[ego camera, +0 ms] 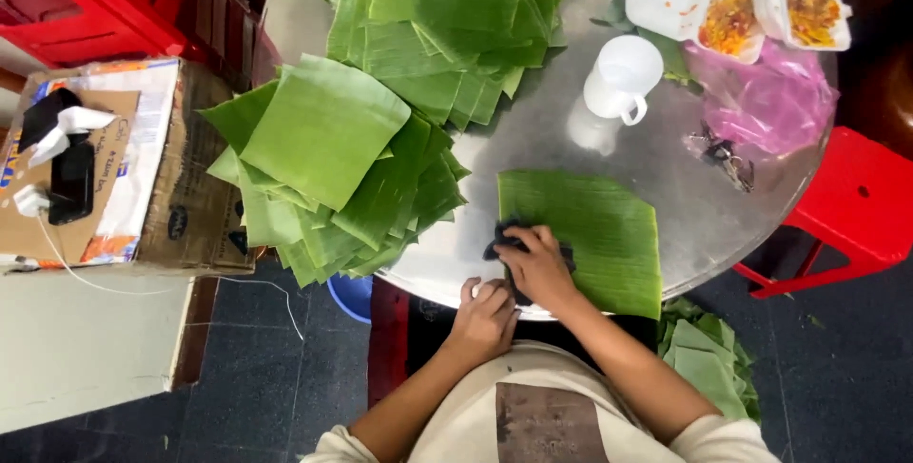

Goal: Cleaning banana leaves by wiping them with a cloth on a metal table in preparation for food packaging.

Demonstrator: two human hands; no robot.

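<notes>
Under our right hand (538, 268) lies a dark cloth (504, 240), which we grip and press onto a single banana leaf (594, 235) spread flat on the round metal desk (533, 140). Our left hand (483, 316) rests loosely closed at the desk's near edge, holding nothing. Left of both hands sits a fanned stack of cut leaves (323, 149). Far beyond them stand a white mug (620, 78), contents unclear, and open foam boxes (761, 7) holding orange-yellow food.
</notes>
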